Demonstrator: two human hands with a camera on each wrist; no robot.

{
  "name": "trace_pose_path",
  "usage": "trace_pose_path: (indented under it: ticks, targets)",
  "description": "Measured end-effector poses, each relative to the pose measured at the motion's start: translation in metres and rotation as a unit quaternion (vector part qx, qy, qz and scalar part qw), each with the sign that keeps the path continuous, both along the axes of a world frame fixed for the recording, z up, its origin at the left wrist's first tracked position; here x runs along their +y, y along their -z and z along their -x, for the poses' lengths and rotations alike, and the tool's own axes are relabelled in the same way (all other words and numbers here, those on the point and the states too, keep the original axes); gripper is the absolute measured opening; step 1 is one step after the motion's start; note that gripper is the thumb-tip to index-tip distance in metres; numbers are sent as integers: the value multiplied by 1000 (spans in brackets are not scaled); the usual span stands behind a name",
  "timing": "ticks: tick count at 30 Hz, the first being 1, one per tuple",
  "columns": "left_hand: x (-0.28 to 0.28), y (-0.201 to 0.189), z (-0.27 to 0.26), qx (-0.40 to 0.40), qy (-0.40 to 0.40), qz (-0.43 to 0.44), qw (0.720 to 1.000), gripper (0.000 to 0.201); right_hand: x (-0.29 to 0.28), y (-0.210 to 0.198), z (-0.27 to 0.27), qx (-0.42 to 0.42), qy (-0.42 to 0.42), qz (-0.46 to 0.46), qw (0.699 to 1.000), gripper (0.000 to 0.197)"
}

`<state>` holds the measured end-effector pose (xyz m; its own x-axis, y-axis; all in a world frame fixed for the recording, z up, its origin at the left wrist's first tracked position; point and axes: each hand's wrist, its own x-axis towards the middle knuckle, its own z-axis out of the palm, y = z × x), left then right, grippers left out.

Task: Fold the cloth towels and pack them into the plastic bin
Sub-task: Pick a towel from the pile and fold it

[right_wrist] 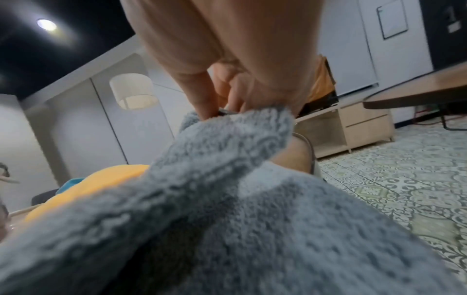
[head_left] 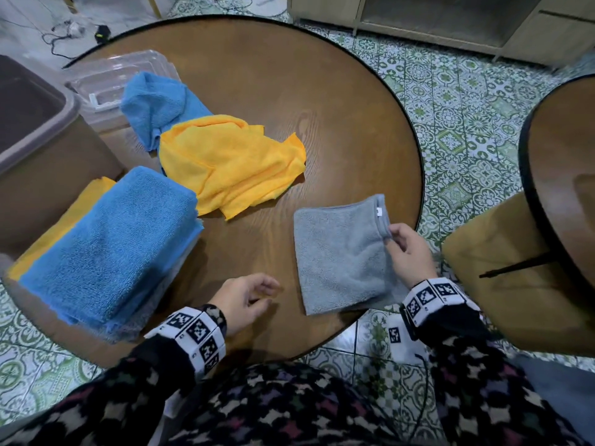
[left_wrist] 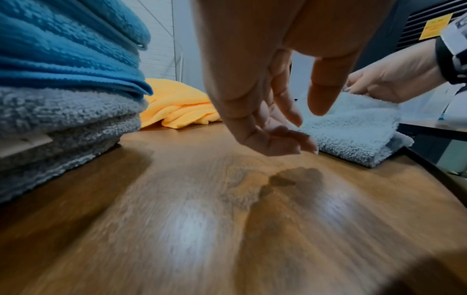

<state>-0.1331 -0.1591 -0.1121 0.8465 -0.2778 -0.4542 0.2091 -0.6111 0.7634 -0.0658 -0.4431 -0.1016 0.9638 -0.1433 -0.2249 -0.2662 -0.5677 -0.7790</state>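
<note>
Grey folded towel [head_left: 341, 252] lies flat at near right edge of round wooden worktop [head_left: 322, 123]. Right hand [head_left: 409, 252] pinches its right hem near corner, fingers curled on fabric. Left hand [head_left: 241, 300] hovers above bare wood left of towel, grip released, fingers loosely bent, holding nothing. Stack of folded towels, blue on top [head_left: 112, 249], sits at near left. Crumpled yellow towel [head_left: 231, 162] and blue towel [head_left: 157, 104] lie mid-worktop. Clear plastic bin [head_left: 106, 82] stands behind them, far left.
</note>
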Motion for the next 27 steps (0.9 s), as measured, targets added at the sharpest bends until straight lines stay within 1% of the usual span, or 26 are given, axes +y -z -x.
trace_pose_path:
  ticks: [1, 2, 5, 7, 9, 10, 11, 13, 14, 15, 16, 18, 20, 21, 22, 24, 26, 27]
  targets:
    - [-1, 0, -1, 6, 3, -3, 1000, 24, 1, -1, -2, 8, 3, 2, 1000, 20]
    - [-1, 1, -2, 9, 5, -10, 1000, 24, 1, 0, -4, 27, 9, 23, 999, 21]
    - [0, 1, -3, 21, 2, -23, 1000, 24, -3, 4, -4, 119, 52, 129, 983, 26]
    - [2, 2, -2, 32, 2, -31, 999, 24, 1, 4, -1, 159, 57, 177, 969, 38]
    - [3, 3, -1, 42, -1, -32, 999, 23, 6, 5, 0, 199, 45, 233, 951, 57]
    - [3, 3, -1, 46, -2, -31, 998, 23, 8, 3, 0, 213, 43, 235, 947, 60]
    - [2, 4, -1, 49, -4, -33, 998, 23, 9, 3, -2, 227, 47, 217, 948, 57]
    - [3, 7, -2, 49, -26, -39, 998, 25, 15, 1, -3, 235, 41, 162, 958, 38]
    - [3, 10, -3, 47, -46, -39, 997, 29, 20, -1, -2, 238, 21, 136, 962, 28]
    - [3, 11, -4, 44, -69, -37, 996, 35, 26, -1, -1, 238, -7, 107, 965, 23]
    - [3, 11, -5, 40, -93, -33, 994, 41, 32, -1, 1, 231, -35, 76, 969, 23]
    - [0, 11, -8, 32, -130, -24, 991, 53, 46, -1, 5, 225, -77, 26, 971, 31]
    - [-3, 10, -12, 29, -153, -26, 987, 62, 57, 0, 10, 243, -113, -1, 964, 38]
    - [-5, 10, -14, 32, -164, -34, 985, 65, 61, 2, 13, 252, -125, 1, 960, 40]
    - [-5, 9, -15, 36, -177, -41, 983, 66, 65, 3, 15, 250, -125, 12, 960, 42]
    - [-3, 14, -18, 57, -209, -44, 975, 67, 67, 3, 20, 211, -75, 68, 972, 49]
    - [4, 14, -20, 82, -245, -35, 965, 62, 66, 2, 28, 147, -26, 104, 983, 57]
    - [8, 13, -22, 92, -264, -28, 960, 58, 66, -1, 31, 110, -20, 114, 987, 57]
